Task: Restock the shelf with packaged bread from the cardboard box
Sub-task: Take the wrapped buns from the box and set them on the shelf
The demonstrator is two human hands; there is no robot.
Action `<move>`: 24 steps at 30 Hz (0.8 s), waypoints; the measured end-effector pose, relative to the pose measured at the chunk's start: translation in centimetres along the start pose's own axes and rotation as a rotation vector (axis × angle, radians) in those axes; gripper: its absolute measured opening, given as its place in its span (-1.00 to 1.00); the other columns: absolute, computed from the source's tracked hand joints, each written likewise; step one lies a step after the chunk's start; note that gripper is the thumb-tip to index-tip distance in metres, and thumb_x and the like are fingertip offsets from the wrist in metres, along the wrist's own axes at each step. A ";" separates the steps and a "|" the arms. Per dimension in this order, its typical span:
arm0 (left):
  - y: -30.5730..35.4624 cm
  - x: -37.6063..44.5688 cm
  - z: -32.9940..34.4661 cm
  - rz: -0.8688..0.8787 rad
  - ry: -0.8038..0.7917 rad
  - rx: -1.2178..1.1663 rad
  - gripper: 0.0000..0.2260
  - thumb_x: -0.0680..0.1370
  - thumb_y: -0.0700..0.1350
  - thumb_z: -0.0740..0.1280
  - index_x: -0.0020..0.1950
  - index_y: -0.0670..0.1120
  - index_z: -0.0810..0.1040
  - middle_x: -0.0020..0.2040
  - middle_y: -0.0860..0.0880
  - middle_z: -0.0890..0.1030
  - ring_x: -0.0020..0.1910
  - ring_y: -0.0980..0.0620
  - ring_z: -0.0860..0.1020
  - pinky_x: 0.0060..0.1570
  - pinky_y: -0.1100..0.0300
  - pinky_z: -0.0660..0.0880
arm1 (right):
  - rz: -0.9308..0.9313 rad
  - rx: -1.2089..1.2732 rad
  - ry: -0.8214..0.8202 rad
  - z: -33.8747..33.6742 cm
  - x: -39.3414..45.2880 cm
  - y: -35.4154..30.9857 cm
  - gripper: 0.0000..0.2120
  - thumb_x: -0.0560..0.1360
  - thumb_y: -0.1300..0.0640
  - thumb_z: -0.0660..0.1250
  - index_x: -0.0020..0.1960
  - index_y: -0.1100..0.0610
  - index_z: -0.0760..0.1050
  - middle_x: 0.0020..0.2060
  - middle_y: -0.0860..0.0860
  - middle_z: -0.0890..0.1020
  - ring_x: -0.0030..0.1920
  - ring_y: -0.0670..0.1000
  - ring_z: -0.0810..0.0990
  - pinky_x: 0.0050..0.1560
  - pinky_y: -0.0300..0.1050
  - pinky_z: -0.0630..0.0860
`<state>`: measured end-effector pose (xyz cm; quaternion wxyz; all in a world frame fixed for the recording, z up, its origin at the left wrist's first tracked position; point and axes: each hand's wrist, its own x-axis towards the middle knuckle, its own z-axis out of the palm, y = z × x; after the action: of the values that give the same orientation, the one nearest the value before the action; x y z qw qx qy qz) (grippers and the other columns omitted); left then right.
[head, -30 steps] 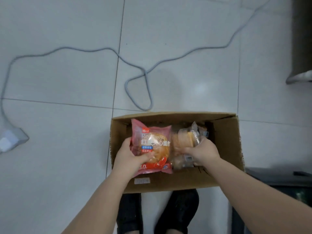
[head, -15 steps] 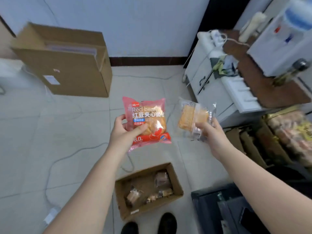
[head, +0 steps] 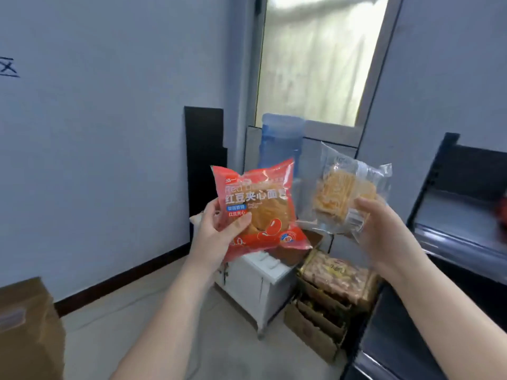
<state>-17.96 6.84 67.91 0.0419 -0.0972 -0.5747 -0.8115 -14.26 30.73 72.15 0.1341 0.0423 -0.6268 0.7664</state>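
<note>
My left hand grips a red packet of red bean bread by its lower left corner, held upright at chest height. My right hand grips a clear packet of yellow sliced bread from its right side, just to the right of the red packet. The dark metal shelf stands at the right edge, its grey boards showing. The cardboard box the bread came from is out of view below.
A white cabinet stands ahead on the floor, with open cartons of packaged snacks stacked beside it. A blue water bottle and a black panel lean by the window. A brown cardboard box sits at lower left.
My view has swung up from the floor box to the wall and window. Both hands have lifted their bread packets out of the box and carry them up and toward the right.
</note>
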 end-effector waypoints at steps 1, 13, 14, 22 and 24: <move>0.5 -0.1 1.9 0.019 -0.055 -0.020 -0.57 0.27 -0.12 0.47 0.10 0.00 0.46 0.04 -0.02 0.63 0.07 -0.15 0.60 0.02 -0.13 0.56 | -0.050 0.012 0.018 -1.2 -1.3 -1.7 -0.53 0.32 0.12 0.36 0.23 0.11 0.45 0.05 0.04 0.68 0.04 0.05 0.66 0.03 -0.06 0.56; 1.5 -7.4 24.1 0.004 -0.619 -0.104 -0.40 0.27 -0.06 0.43 0.29 0.02 0.37 0.07 0.00 0.62 0.04 -0.03 0.62 -0.13 0.12 0.59 | -0.294 0.038 0.470 -14.7 -18.0 -13.5 -0.50 0.32 0.09 0.29 0.26 0.15 0.45 0.07 0.09 0.67 0.00 0.07 0.67 -0.14 -0.09 0.62; 1.2 -8.4 26.0 -0.006 -0.661 -0.114 -0.41 0.27 -0.06 0.43 0.28 0.02 0.37 0.08 -0.01 0.62 0.04 -0.03 0.62 -0.20 0.16 0.60 | -0.310 0.055 0.496 -15.7 -19.3 -14.1 -0.54 0.34 0.10 0.28 0.23 0.13 0.46 0.02 0.07 0.69 -0.06 0.03 0.69 -0.21 -0.13 0.62; -1.2 -16.5 40.1 0.015 -0.866 -0.087 -0.62 0.39 -0.11 0.44 0.06 0.18 0.37 0.01 0.12 0.57 -0.01 0.15 0.59 -0.17 0.27 0.53 | -0.368 0.114 0.728 -26.0 -28.2 -17.5 -0.70 0.42 0.08 0.27 0.15 0.00 0.50 -0.04 -0.01 0.71 -0.12 -0.04 0.69 -0.12 -0.12 0.48; -1.9 -18.4 43.6 0.029 -0.896 -0.084 -0.60 0.38 -0.10 0.45 0.10 0.17 0.37 0.00 0.11 0.59 -0.04 0.17 0.60 -0.21 0.32 0.54 | -0.381 0.127 0.758 -28.9 -30.1 -18.4 -0.66 0.36 0.06 0.28 0.13 0.01 0.51 -0.04 0.01 0.71 -0.11 -0.02 0.68 -0.08 -0.09 0.49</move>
<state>4.44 47.73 76.35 -0.2038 -0.4486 -0.5014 -0.7112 22.44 57.51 76.53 0.4914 -0.1193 -0.4656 0.7263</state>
